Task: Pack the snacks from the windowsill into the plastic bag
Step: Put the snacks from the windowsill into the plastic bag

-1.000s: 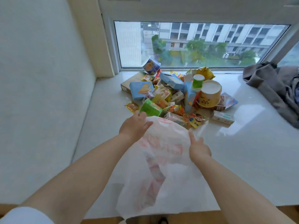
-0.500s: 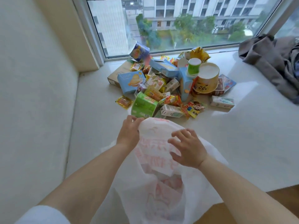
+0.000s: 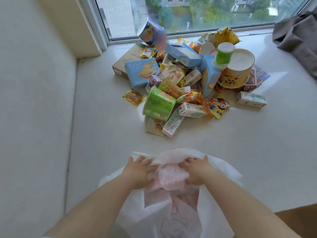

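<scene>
Snacks (image 3: 185, 79) lie heaped on the windowsill (image 3: 240, 143) against the window (image 3: 197, 14), none yet packed. Plastic bag (image 3: 171, 203), white with pink print, lies at the near edge of the sill and drapes over it toward the camera. Compared with 0.5 s ago, both hands have drawn back from the pile and closed in on the bag's upper hem, and the view has tilted downward; 1 s ago the hands were spread farther apart on the film. Left hand (image 3: 137, 170) pinches bunched film at the left of the hem, fingers curled into the folds. Right hand (image 3: 197, 170) grips the gathered film at the right, fingers likewise curled. The 2 hands sit near each other, with crumpled plastic between them. Judgement: the mouth is being worked open, so the task stands at its preparatory step. The nearest items, a green tub (image 3: 159, 103) and small white cartons (image 3: 173, 124), lie beyond the hem and apart from both hands, across a bare strip of sill. A grey garment (image 3: 298, 35) lies at the far right.
</scene>
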Action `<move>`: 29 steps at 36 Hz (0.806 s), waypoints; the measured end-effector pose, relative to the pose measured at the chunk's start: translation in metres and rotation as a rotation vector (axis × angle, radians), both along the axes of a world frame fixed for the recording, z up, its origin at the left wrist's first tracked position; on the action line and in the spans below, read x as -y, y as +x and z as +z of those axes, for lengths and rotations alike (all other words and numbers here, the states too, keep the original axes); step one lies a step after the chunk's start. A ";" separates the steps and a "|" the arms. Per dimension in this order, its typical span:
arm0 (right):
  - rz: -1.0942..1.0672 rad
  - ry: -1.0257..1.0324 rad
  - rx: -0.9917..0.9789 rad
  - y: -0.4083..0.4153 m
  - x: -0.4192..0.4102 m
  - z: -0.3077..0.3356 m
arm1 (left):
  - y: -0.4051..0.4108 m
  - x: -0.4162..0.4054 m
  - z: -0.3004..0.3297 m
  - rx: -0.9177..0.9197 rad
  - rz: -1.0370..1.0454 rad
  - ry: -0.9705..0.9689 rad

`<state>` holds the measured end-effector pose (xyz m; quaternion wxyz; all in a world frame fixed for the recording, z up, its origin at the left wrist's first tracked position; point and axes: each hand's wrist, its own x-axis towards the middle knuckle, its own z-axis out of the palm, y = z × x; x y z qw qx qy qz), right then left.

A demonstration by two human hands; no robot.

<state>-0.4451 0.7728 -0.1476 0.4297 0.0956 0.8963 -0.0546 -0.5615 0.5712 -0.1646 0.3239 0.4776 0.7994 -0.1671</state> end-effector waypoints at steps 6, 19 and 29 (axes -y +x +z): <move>0.014 -0.113 -0.291 -0.030 -0.013 0.023 | -0.024 -0.034 0.014 0.080 0.389 0.238; -0.321 0.078 -0.809 -0.111 -0.085 0.025 | -0.090 -0.135 0.051 -0.291 0.823 0.661; -0.024 0.312 -0.636 -0.148 -0.120 0.002 | -0.115 -0.175 0.031 -0.247 0.870 0.414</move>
